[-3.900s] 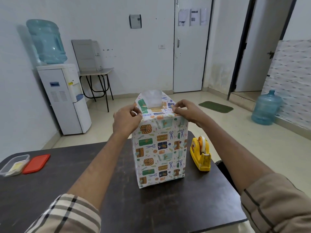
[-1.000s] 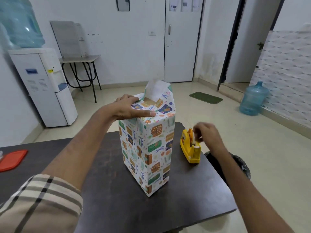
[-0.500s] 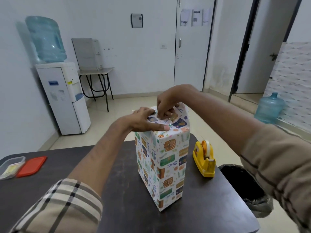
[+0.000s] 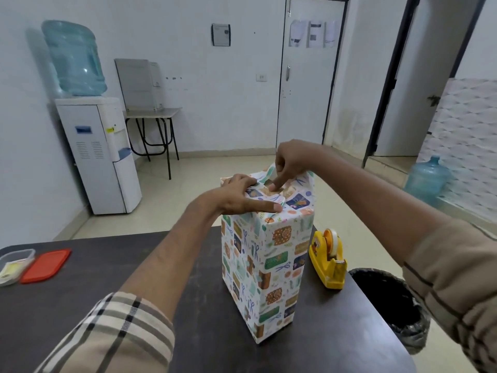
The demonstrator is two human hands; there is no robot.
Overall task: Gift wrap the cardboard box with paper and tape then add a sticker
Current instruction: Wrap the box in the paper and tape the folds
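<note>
The wrapped box stands mid-table. The left hand lies flat from 9 o'clock, straight fingers pressing the top folds. The right hand arches over from 2 o'clock, forefinger poking down; whether it pinches anything is unclear.

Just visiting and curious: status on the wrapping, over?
Left hand flat on wrapped box top. Right hand index finger pressing top fold. Box upright, top unfinished. Nothing in the way.

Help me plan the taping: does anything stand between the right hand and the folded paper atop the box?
Nothing visible does. The right hand presses a fingertip onto the folded paper atop the box, and the left hand holds it flat alongside.
</note>
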